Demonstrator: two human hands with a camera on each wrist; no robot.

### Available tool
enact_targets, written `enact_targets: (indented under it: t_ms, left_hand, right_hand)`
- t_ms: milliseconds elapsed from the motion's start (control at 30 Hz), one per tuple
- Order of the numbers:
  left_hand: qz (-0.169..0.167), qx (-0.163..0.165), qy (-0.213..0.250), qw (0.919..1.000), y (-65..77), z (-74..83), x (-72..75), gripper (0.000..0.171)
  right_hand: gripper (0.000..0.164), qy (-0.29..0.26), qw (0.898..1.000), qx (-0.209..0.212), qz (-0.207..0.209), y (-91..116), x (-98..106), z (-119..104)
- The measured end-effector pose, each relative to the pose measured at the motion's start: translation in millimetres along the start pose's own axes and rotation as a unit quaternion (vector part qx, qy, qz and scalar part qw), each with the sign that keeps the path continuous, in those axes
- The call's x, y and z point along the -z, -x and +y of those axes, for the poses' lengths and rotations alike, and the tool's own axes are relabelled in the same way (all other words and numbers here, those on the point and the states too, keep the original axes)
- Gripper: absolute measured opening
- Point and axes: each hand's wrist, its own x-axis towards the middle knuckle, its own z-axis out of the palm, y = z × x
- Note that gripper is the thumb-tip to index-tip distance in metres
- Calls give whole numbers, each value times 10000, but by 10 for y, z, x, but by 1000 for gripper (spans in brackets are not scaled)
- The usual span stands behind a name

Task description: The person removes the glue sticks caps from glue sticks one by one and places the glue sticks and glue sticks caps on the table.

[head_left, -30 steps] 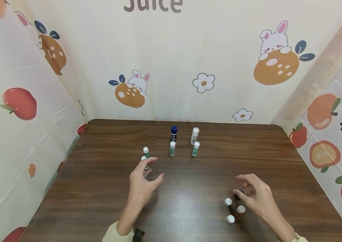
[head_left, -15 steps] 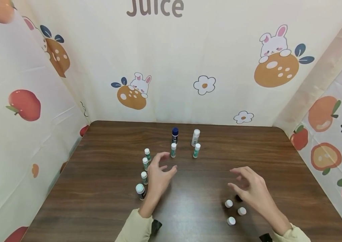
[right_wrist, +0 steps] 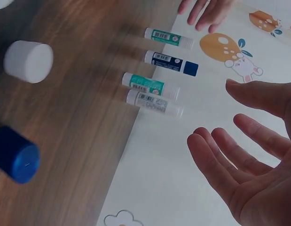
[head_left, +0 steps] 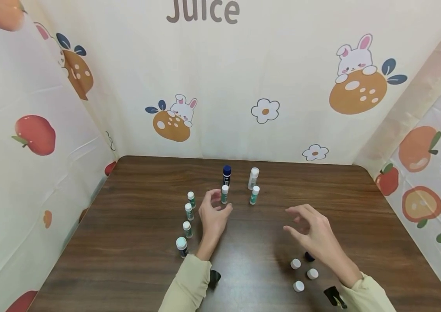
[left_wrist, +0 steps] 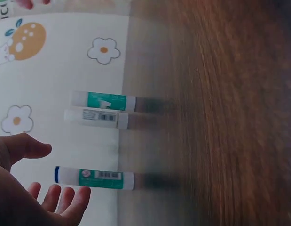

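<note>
My left hand (head_left: 213, 216) is beside a green glue stick (head_left: 225, 194) with a white cap, thumb and fingers spread apart. In the left wrist view that green glue stick (left_wrist: 102, 178) stands just beyond the fingertips, with no grip on it. Behind it is a dark blue glue stick (head_left: 226, 174). Off to the right stand a white glue stick (head_left: 253, 178) and another green glue stick (head_left: 254, 195). My right hand (head_left: 314, 229) hovers over the table with nothing in it, thumb and fingers apart, near a dark blue cap (head_left: 309, 256) and a white cap (head_left: 295, 264).
A row of several small white-capped bottles or sticks (head_left: 188, 229) stands left of my left hand, nearest me a wider one (head_left: 182, 245). More white caps (head_left: 312, 273) lie below my right hand. The wooden table (head_left: 138, 208) ends at a printed cloth backdrop (head_left: 220, 130).
My left hand has moved right and away from me, from the left row to the middle green glue stick. My right hand has shifted left and slightly away from the caps.
</note>
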Motion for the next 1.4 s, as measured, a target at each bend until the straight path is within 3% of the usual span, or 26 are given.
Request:
enact_targets:
  t_ms: [200,500,833,1067,1400]
  left_hand:
    - [174,182,-137,9996,-102,-132,-108,44]
    - [29,307,-563,9979,-208,-293,-217,42]
    - [-74,473,-762,9959,-265,-312,-273,29]
    - [-190,187,-723,9970,-274,-281,-256,26]
    - [-550,-300,-790,9949,-227,-98,-152,27]
  right_hand:
    - [40,-173,9997,-22,-172,-137,-85,-24]
    - [39,-302,9987,59,-410,-340,-201,-69]
    - [36,-637,9964,54,-553,-516,-303,-118]
    - [36,-760,9952,48,-607,-611,-366,-123]
    - [38,-892,9933,93,-734,-728,-365,-164]
